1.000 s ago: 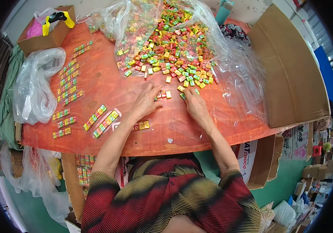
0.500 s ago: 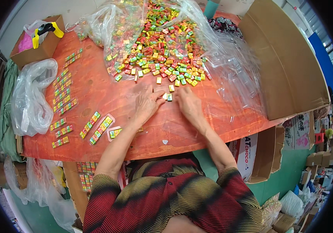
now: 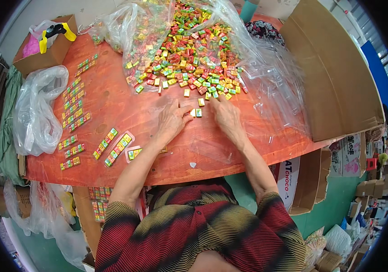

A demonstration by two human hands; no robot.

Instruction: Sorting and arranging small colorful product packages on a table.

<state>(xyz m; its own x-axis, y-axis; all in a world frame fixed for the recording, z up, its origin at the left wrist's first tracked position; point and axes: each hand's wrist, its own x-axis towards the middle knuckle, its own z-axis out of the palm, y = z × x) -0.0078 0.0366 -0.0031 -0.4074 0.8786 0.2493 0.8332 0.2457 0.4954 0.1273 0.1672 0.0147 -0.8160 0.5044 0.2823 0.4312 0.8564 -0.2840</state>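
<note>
Small bright boxes in yellow, green and red lie in a large heap (image 3: pixel 194 68) on the red table. My left hand (image 3: pixel 171 120) rests on the tabletop, its thumb and forefinger closed at the left end of a short row of small boxes (image 3: pixel 198 113). Its other fingers are bent. Just beyond that row are a loose yellow box (image 3: pixel 201 102) and another one (image 3: pixel 186 93). My right hand (image 3: pixel 227 117) is at the near edge of the heap, fingers reaching forward and somewhat apart, with no box visible in them; its fingertips are partly hidden.
Filled clear trays (image 3: pixel 119 148) of boxes lie to the left, with more packed strips (image 3: pixel 72 113) behind them. A crumpled plastic bag (image 3: pixel 40 111) and an open carton (image 3: pixel 49 50) stand at the far left. Empty clear trays (image 3: pixel 277 86) and a tall cardboard panel (image 3: pixel 334 72) are on the right.
My right hand has moved forward and slightly right, away from the short row to the heap's near edge. My left hand stays at the row.
</note>
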